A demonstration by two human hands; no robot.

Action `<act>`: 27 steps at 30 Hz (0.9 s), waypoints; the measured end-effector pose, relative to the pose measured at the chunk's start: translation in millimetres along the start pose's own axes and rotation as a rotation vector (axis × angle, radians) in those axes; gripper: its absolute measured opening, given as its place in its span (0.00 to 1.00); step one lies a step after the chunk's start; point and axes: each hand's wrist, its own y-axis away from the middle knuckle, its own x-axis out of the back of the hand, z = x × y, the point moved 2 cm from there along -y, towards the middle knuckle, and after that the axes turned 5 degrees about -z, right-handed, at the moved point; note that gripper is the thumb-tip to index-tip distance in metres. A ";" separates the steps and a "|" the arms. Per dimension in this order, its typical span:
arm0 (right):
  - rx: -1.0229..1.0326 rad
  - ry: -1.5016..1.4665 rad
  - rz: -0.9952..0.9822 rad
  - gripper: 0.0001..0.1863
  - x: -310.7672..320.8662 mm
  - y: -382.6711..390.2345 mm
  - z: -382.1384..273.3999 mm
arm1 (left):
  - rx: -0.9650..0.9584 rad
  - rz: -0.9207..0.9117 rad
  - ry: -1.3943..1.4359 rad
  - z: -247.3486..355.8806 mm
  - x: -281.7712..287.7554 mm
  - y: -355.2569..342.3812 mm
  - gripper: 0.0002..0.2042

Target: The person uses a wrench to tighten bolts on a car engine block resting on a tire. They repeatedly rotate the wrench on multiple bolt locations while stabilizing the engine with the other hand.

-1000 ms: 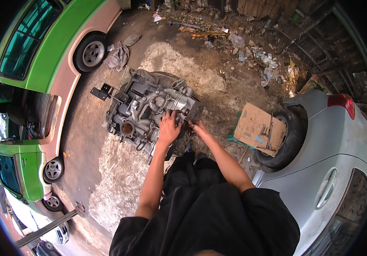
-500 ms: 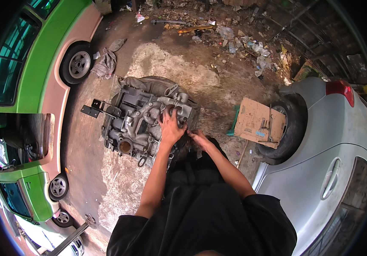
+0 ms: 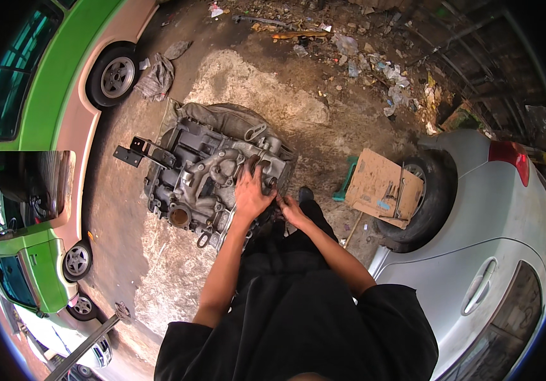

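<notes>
A grey metal engine point(image 3: 187, 149) with a cast intake manifold on top sits on the ground in front of me. My left hand point(image 3: 252, 195) lies over the right part of the manifold, its fingers stretched out and apart across the metal. Close beside its thumb, my right hand point(image 3: 292, 211) is at the engine's near right edge. The right fingers are drawn together there; what they grip is too small and dark to make out. A black bracket point(image 3: 138, 152) sticks out from the engine's left side, and a round brown-lined port point(image 3: 179, 218) faces up near its front.
To the right, a cardboard sheet point(image 3: 374, 181) with several tools rests on a green stool point(image 3: 347, 181), next to a silver car point(image 3: 451, 216). On the left stands a green and pink van point(image 3: 44, 120). Litter point(image 3: 387, 79) and a grey cloth point(image 3: 156, 79) lie farther off.
Both hands keep nearly the same place on the engine, with the right fingers shifted slightly. The whole view has tilted a little, and my dark shoe now shows beyond my leg.
</notes>
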 end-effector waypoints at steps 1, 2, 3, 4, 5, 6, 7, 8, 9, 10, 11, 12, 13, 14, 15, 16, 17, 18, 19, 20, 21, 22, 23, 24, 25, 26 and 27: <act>-0.005 0.183 -0.004 0.30 8.0 -1.1 -1.8 | -0.025 0.006 0.004 -0.2 0.9 1.1 0.33; -0.083 0.389 -0.016 0.29 18.3 -4.6 -5.6 | -0.028 0.002 0.020 -0.8 1.7 1.2 0.33; 0.091 0.454 0.055 0.24 40.8 -8.0 -15.5 | -0.032 -0.004 0.037 -1.0 2.4 2.7 0.32; 0.118 0.495 -0.016 0.19 59.9 -15.5 -25.3 | -0.035 -0.006 0.053 -1.0 2.9 1.5 0.32; 0.171 0.509 -0.084 0.15 73.2 -22.2 -35.8 | -0.016 -0.006 0.040 -1.1 3.2 0.8 0.32; 0.176 0.576 -0.119 0.13 81.5 -28.4 -44.4 | -0.004 -0.019 0.028 -0.3 3.2 2.1 0.32; 0.222 0.624 -0.150 0.11 91.3 -37.8 -55.0 | 0.006 -0.023 0.017 0.9 3.0 0.4 0.31; 0.273 0.677 -0.188 0.10 97.2 -43.1 -63.7 | 0.001 -0.023 0.024 2.0 2.9 -0.7 0.31; 0.264 0.682 -0.195 0.10 98.7 -44.0 -68.7 | 0.002 -0.022 0.030 2.4 3.3 0.1 0.31; 0.259 0.685 -0.203 0.11 97.4 -45.9 -73.4 | 0.003 -0.017 0.036 1.3 5.0 0.3 0.31; 0.227 0.694 -0.214 0.11 94.4 -47.2 -76.5 | 0.001 -0.014 0.052 0.1 6.3 -0.1 0.31; 0.226 0.637 -0.176 0.11 91.7 -44.2 -78.2 | -0.003 -0.010 0.073 -0.4 6.3 -0.4 0.31; 0.193 0.590 -0.143 0.12 89.7 -37.4 -76.9 | -0.014 0.002 0.097 -0.6 5.8 -0.5 0.31; 0.159 0.544 -0.111 0.12 88.2 -31.5 -75.3 | -0.014 0.000 0.092 -2.0 5.4 -0.5 0.30; 0.123 0.520 -0.111 0.13 86.1 -27.8 -73.8 | -0.018 0.010 0.088 -2.8 4.8 -0.1 0.30; 0.085 0.493 -0.109 0.14 83.8 -24.1 -71.9 | -0.024 0.016 0.083 -3.3 4.0 0.7 0.30; 0.035 0.467 -0.102 0.15 82.3 -21.7 -70.5 | -0.034 0.020 0.077 -3.5 3.5 1.2 0.29; 0.037 0.435 -0.088 0.16 82.0 -21.1 -71.2 | -0.038 0.025 0.073 -3.5 3.2 1.7 0.29; 0.028 0.407 -0.073 0.18 82.5 -22.2 -72.6 | -0.042 0.032 0.069 -3.2 3.1 2.2 0.29; 0.021 0.380 -0.060 0.20 83.3 -24.5 -75.0 | -0.045 0.040 0.064 -2.8 3.5 2.4 0.29; 0.057 0.398 -0.033 0.21 84.9 -25.6 -78.2 | -0.039 0.025 0.064 -2.4 3.7 3.5 0.28; 0.096 0.417 -0.007 0.22 88.4 -28.1 -82.3 | -0.033 0.012 0.064 -2.1 4.3 3.3 0.28; 0.134 0.439 0.022 0.23 91.9 -31.4 -86.8 | -0.028 0.001 0.064 -2.1 5.3 2.4 0.28; 0.133 0.441 0.032 0.24 94.2 -34.8 -89.8 | -0.026 0.006 0.060 -1.8 6.1 1.8 0.28; 0.157 0.418 0.021 0.25 94.7 -34.7 -90.9 | -0.025 0.011 0.057 -1.4 6.5 1.5 0.28; 0.167 0.404 0.022 0.25 96.0 -34.3 -90.6 | -0.019 0.007 0.058 -1.3 6.5 1.7 0.28; 0.179 0.391 0.024 0.25 96.5 -34.8 -89.4 | -0.021 0.009 0.055 -1.4 6.7 1.3 0.28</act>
